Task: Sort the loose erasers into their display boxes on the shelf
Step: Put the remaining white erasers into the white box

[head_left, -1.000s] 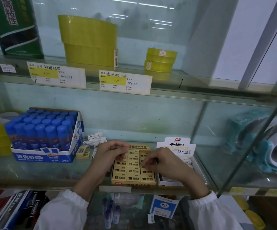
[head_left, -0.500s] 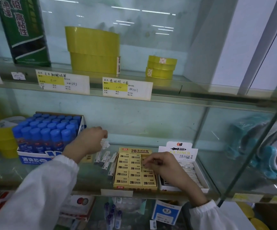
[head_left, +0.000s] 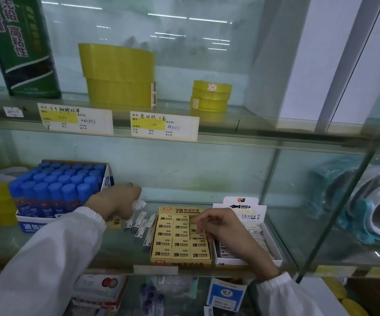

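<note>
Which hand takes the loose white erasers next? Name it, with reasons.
Left. The left hand hovers beside the loose white erasers, pinching one; the right hand sits over the yellow 2B box, farther off.

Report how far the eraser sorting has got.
Done: yellow 2B box looks nearly full. In hand: left hand pinches a white eraser; right hand touches the boxed yellow erasers. Left: several loose white erasers and one loose yellow eraser lie left of that box.

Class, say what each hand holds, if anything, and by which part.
The left hand grips a white eraser by one end. The right hand touches the yellow erasers in their box; whether it grips one cannot be told.
</note>
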`<control>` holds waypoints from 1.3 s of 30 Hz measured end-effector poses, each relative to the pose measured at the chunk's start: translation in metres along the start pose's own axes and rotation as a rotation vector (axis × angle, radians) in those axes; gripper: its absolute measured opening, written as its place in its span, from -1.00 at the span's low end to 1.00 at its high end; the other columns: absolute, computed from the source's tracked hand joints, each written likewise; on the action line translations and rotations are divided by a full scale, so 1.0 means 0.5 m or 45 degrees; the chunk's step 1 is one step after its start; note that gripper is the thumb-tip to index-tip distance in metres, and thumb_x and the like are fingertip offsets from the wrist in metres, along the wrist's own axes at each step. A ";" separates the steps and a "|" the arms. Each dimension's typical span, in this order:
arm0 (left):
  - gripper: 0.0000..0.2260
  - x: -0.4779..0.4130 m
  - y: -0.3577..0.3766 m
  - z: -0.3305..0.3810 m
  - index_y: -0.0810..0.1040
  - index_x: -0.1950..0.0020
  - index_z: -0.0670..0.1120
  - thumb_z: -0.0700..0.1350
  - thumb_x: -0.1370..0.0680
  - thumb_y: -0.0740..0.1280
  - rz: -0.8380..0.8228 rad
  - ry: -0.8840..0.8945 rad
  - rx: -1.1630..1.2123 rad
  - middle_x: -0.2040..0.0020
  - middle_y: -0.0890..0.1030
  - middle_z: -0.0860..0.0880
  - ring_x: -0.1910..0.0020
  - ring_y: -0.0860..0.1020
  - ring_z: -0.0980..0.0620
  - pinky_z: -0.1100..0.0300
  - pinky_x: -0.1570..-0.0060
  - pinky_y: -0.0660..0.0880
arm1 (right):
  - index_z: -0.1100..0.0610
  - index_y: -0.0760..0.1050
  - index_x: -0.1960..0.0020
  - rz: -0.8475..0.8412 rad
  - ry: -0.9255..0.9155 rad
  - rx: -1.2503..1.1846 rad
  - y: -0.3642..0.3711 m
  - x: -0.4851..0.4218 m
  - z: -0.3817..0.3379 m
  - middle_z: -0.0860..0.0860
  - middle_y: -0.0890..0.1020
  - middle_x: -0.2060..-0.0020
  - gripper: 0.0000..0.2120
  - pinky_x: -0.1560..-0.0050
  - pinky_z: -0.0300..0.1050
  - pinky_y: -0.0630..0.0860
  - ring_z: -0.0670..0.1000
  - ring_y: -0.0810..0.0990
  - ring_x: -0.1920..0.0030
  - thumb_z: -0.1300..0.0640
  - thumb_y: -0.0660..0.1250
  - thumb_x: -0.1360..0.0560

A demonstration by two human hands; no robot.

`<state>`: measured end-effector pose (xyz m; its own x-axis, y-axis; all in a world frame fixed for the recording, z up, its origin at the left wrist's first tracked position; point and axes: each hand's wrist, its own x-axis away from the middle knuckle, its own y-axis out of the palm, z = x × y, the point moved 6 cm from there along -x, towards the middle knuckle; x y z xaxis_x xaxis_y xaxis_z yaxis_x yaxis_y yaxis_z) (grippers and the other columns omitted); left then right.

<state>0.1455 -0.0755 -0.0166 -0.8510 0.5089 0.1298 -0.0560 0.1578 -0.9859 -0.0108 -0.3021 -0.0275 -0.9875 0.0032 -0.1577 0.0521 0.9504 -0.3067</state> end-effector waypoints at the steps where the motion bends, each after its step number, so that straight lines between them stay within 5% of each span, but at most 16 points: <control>1: -0.63 0.002 -0.002 0.003 0.41 -0.23 -0.05 -0.17 -0.45 0.38 0.019 0.012 -0.010 -0.15 0.50 -0.06 -0.04 0.52 -0.04 0.15 0.07 0.52 | 0.09 0.69 0.08 0.002 -0.001 0.008 0.001 0.000 0.000 0.18 0.71 0.17 -0.80 0.05 0.44 0.54 0.49 0.58 0.03 0.31 0.32 -0.54; 6: -0.60 0.006 -0.009 0.001 0.37 -0.17 -0.08 -0.15 -0.40 0.43 0.099 0.067 -0.007 0.02 0.54 -0.03 0.06 0.55 -0.02 0.11 0.09 0.59 | 0.16 0.68 0.05 0.007 0.019 0.039 0.000 0.003 -0.001 0.19 0.70 0.21 -0.82 0.31 -0.02 0.52 0.23 0.55 0.30 0.33 0.31 -0.54; 10: -0.57 0.010 -0.029 -0.015 0.37 -0.13 -0.05 -0.11 -0.36 0.49 0.196 0.067 0.196 0.05 0.56 -0.02 0.14 0.57 0.02 0.13 0.20 0.59 | 0.16 0.68 0.04 0.018 0.028 0.030 -0.002 0.003 0.001 0.17 0.70 0.22 -0.83 0.34 -0.14 0.50 0.14 0.53 0.33 0.32 0.32 -0.54; 15: -0.58 0.027 -0.085 -0.022 0.45 -0.11 0.02 -0.13 -0.36 0.56 0.543 0.038 0.846 0.04 0.62 0.05 0.10 0.62 0.07 0.26 0.22 0.57 | 0.16 0.68 0.04 0.035 0.026 0.024 -0.005 -0.001 0.006 0.15 0.71 0.22 -0.83 0.30 -0.01 0.55 0.24 0.58 0.33 0.33 0.33 -0.53; 17: -0.56 0.035 -0.094 -0.012 0.51 -0.15 -0.01 -0.15 -0.36 0.60 0.608 -0.034 1.260 0.04 0.66 0.02 0.09 0.67 0.03 0.16 0.17 0.64 | 0.17 0.68 0.04 0.043 0.020 0.021 -0.007 -0.002 0.007 0.13 0.71 0.23 -0.82 0.32 -0.03 0.55 0.28 0.58 0.34 0.34 0.33 -0.52; 20: -0.58 0.040 -0.076 0.034 0.53 -0.15 -0.11 -0.26 -0.38 0.59 0.558 -0.152 1.761 0.04 0.69 -0.12 0.15 0.71 -0.07 0.16 0.30 0.66 | 0.21 0.67 0.03 0.029 0.031 0.032 -0.006 -0.002 0.005 0.09 0.71 0.27 -0.82 0.42 -0.25 0.46 0.04 0.51 0.44 0.36 0.31 -0.53; 25: -0.54 0.032 -0.011 0.128 0.50 -0.25 -0.32 -0.34 -0.40 0.54 0.216 -0.327 2.388 0.00 0.70 -0.28 0.16 0.74 -0.13 0.19 0.29 0.66 | 0.16 0.64 -0.05 0.024 0.003 0.033 -0.007 0.002 -0.003 0.13 0.70 0.22 -0.81 0.41 -0.23 0.48 0.07 0.53 0.41 0.34 0.30 -0.55; 28: -0.52 0.030 -0.001 0.161 0.49 -0.24 -0.26 -0.36 -0.37 0.56 0.243 -0.327 2.478 0.01 0.70 -0.31 0.16 0.74 -0.17 0.10 0.19 0.68 | 0.06 0.60 -0.12 0.047 -0.009 0.104 -0.005 0.001 -0.005 0.13 0.70 0.19 -0.78 0.34 -0.03 0.59 0.24 0.63 0.28 0.28 0.37 -0.53; 32: -0.56 0.030 -0.007 0.174 0.51 -0.22 -0.27 -0.35 -0.39 0.55 0.245 -0.291 2.596 -0.01 0.71 -0.32 0.10 0.73 -0.21 0.10 0.16 0.68 | -0.06 0.59 -0.11 0.048 0.003 0.165 0.000 0.000 -0.002 0.06 0.70 0.14 -0.76 0.14 0.25 0.64 0.22 0.69 0.15 0.15 0.45 -0.48; 35: -0.59 0.039 -0.005 0.196 0.55 -0.21 -0.30 -0.32 -0.40 0.54 0.165 -0.240 2.610 -0.06 0.71 -0.30 0.07 0.74 -0.15 0.18 0.16 0.68 | -0.05 0.62 -0.07 0.151 -0.003 0.517 0.013 -0.005 -0.017 -0.01 0.69 0.19 -0.75 0.11 0.07 0.64 -0.03 0.66 0.23 -0.05 0.50 -0.42; 39: -0.55 0.047 0.010 0.202 0.50 -0.25 -0.18 -0.32 -0.41 0.54 0.253 -0.269 2.561 -0.01 0.73 -0.24 0.08 0.74 -0.14 0.10 0.10 0.67 | 0.05 0.67 0.11 0.255 0.052 0.897 0.039 -0.032 -0.034 0.00 0.72 0.24 -0.77 0.14 -0.02 0.62 -0.01 0.66 0.21 -0.10 0.48 -0.39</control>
<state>0.0728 -0.1481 -0.0291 -0.9443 0.2870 0.1612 -0.2300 -0.9256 0.3007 0.0035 -0.2784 -0.0151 -0.9531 0.1804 -0.2429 0.3016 0.5047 -0.8089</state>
